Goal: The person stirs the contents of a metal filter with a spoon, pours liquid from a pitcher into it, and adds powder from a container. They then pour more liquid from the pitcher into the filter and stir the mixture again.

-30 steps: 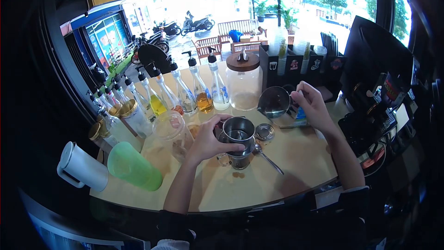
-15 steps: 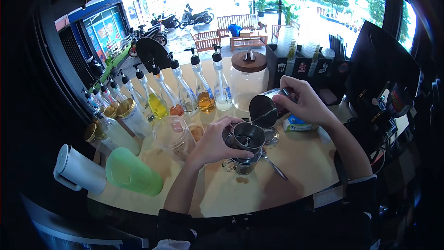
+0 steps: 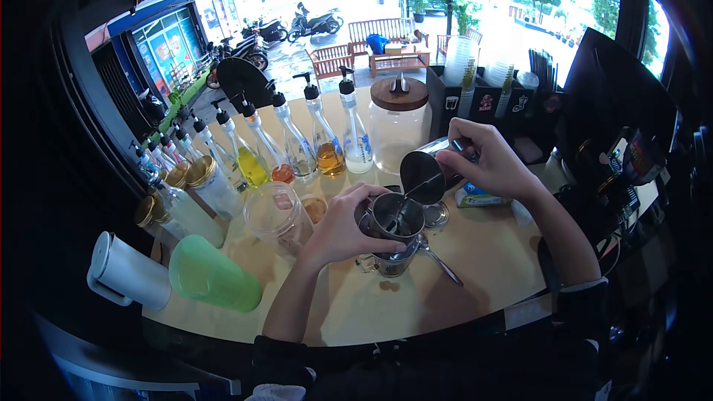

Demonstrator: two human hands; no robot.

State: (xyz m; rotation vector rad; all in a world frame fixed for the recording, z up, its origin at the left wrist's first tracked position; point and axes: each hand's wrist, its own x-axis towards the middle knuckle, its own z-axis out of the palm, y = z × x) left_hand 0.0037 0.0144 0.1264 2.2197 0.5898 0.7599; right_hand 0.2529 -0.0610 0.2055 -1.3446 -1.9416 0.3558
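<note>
My left hand (image 3: 350, 226) is wrapped round a metal drip coffee filter (image 3: 399, 215), which sits on top of a glass mug (image 3: 389, 265). Its thumb lies along the near side of the filter. Above and to the right, my right hand (image 3: 484, 157) grips a metal pitcher (image 3: 423, 178) and tilts it towards the filter. A thin stream of clear liquid runs from the pitcher's lip into the filter's opening. A spoon (image 3: 443, 266) lies right of the mug, and a round metal lid (image 3: 437, 214) rests behind it.
Pump bottles (image 3: 327, 137) line the counter's far edge beside a wooden-lidded jar (image 3: 401, 134). Left of my forearm stand a clear plastic jar (image 3: 275, 219), a green pitcher (image 3: 213, 275) and a white jug (image 3: 128, 271). A cup organiser (image 3: 483, 104) and a blue-white packet (image 3: 477, 197) are at right.
The stream from the pitcher looks steadier and more visible inside the filter. Both hands keep nearly the same place, and the view has shifted slightly.
</note>
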